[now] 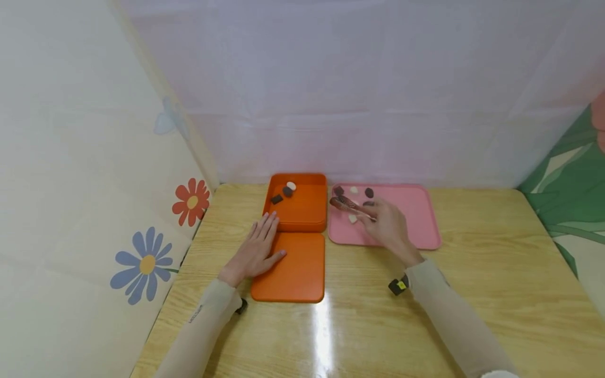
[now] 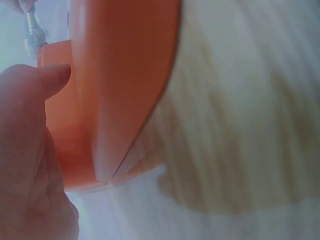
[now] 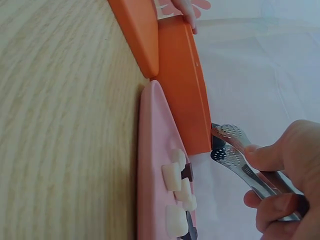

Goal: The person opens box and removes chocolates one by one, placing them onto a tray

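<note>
My right hand (image 1: 386, 223) grips metal tongs (image 3: 250, 172) with perforated tips, held over the pink tray (image 1: 418, 220). In the right wrist view a dark piece (image 3: 218, 141) shows between the tong tips. Several dark brown pieces (image 1: 369, 192) and chunky white pieces (image 3: 176, 220) lie on the tray. My left hand (image 1: 255, 252) has its fingers straight, the fingertips at the near left corner of the orange box (image 1: 302, 226) and the thumb over the orange lid (image 1: 298, 281). Inside the box are two dark pieces (image 1: 277, 199) and a white piece (image 1: 291, 186).
Everything stands on a wood-grain table (image 1: 359, 325); box and tray sit side by side near its back edge, the lid in front of the box. A pale cloth wall (image 1: 350, 105) rises behind. On the left is a wall with flower pictures (image 1: 147, 264).
</note>
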Demonstrator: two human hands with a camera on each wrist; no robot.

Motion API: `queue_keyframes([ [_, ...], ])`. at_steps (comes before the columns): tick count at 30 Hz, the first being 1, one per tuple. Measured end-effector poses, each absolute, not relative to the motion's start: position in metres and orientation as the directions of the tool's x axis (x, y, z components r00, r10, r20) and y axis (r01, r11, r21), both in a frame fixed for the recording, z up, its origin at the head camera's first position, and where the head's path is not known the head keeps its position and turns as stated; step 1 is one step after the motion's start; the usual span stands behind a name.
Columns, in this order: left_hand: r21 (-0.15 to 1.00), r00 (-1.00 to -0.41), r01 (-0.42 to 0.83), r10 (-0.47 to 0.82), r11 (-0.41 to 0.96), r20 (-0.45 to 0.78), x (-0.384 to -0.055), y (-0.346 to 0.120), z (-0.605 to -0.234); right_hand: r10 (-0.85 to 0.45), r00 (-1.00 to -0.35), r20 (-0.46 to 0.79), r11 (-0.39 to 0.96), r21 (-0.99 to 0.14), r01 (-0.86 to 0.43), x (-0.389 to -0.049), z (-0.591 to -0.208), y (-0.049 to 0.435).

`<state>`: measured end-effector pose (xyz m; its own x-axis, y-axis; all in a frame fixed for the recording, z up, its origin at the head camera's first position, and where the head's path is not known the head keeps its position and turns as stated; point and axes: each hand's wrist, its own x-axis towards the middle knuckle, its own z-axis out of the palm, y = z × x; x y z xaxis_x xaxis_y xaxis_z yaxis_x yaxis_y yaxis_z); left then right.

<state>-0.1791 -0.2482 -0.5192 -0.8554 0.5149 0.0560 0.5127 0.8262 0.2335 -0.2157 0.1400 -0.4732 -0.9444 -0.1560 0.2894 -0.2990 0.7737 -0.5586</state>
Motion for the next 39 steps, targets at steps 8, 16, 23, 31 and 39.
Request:
queue_keyframes([
  [8, 0.226, -0.86, 0.504, 0.509, 0.834, 0.04, -0.18, -0.249, -0.519, -0.151, -0.956, 0.253, 0.773, -0.572, -0.274, -0.211, -0.484, 0.145],
  [16, 0.219, -0.86, 0.505, 0.508, 0.835, 0.045, -0.18, -0.248, -0.518, -0.142, -0.972, 0.189, 0.774, -0.591, -0.228, -0.206, -0.492, 0.147],
  [23, 0.219, -0.858, 0.509, 0.512, 0.833, 0.045, -0.179, -0.248, -0.518, -0.158, -0.965, 0.211, 0.794, -0.554, -0.251, -0.202, -0.497, 0.148],
  [31, 0.235, -0.861, 0.499, 0.507, 0.834, 0.031, -0.178, -0.247, -0.516, -0.167, -0.957, 0.236, 0.803, -0.531, -0.271, -0.199, -0.499, 0.147],
  [39, 0.233, -0.863, 0.497, 0.504, 0.836, 0.032, -0.177, -0.247, -0.516, -0.187, -0.942, 0.28, 0.815, -0.492, -0.308, -0.201, -0.503, 0.147],
])
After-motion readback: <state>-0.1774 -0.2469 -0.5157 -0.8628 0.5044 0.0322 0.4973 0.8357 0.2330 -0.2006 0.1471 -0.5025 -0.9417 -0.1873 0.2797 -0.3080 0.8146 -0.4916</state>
